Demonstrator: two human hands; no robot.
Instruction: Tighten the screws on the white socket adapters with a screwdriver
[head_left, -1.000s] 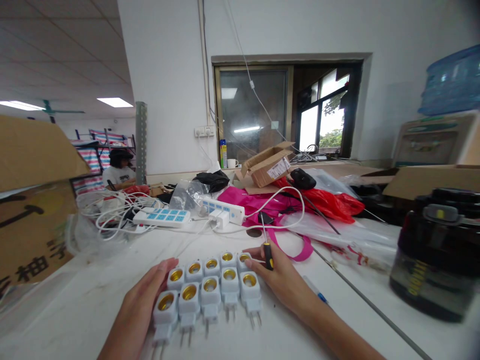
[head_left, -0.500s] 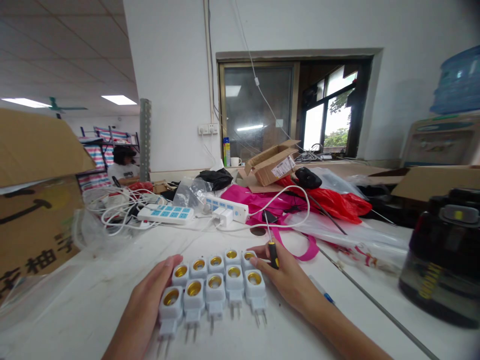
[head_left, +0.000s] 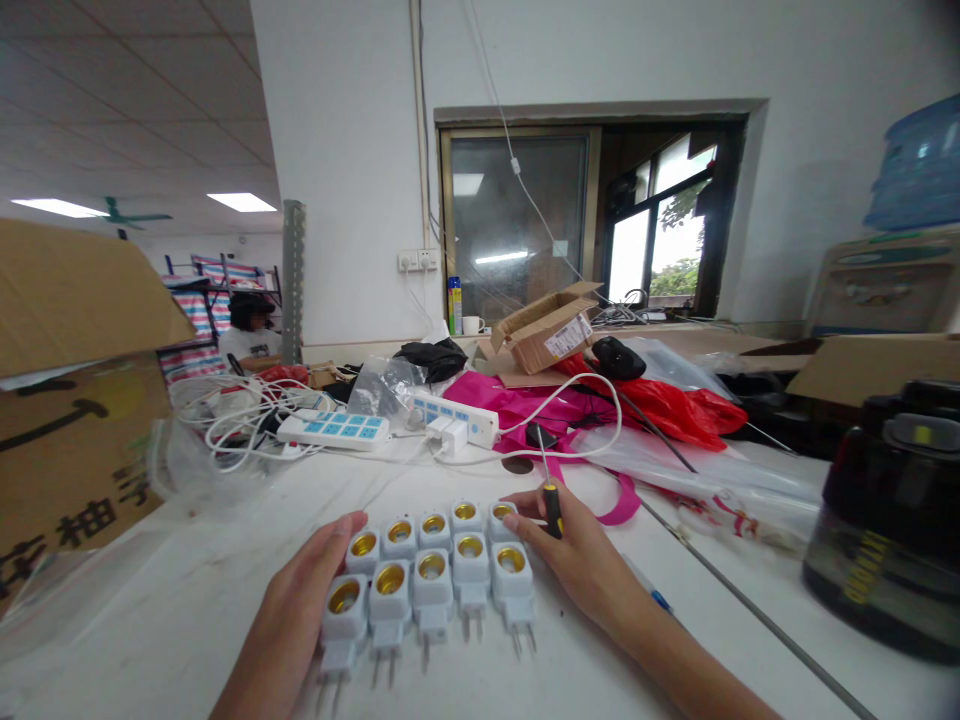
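Two rows of white plug-in lamp sockets (head_left: 432,604) lie close together on the white table (head_left: 592,670). Gold-coloured screw rings face up in them, and the front row's metal prongs point towards me. My left hand (head_left: 304,575) rests along the left side of the rows with its fingers stretched out, touching or almost touching the end sockets. At the right end, my right hand (head_left: 574,550) has its thumb and fingertips at the back corner socket (head_left: 501,520). A screwdriver (head_left: 553,512) with a black and yellow handle is tucked in that same hand, its shaft pointing up and away.
Behind the sockets lie white power strips (head_left: 334,428), tangled cables, a pink bag (head_left: 480,388) and a red plastic bag (head_left: 664,405). A dark bottle (head_left: 885,540) stands right, near a thin rod (head_left: 757,605) and a pen (head_left: 652,588). A cardboard box (head_left: 82,440) stands left. One person (head_left: 251,340) sits farther back.
The whole view has shifted very slightly. Both hands, the screwdriver and the lamp sockets keep nearly the same places relative to each other.
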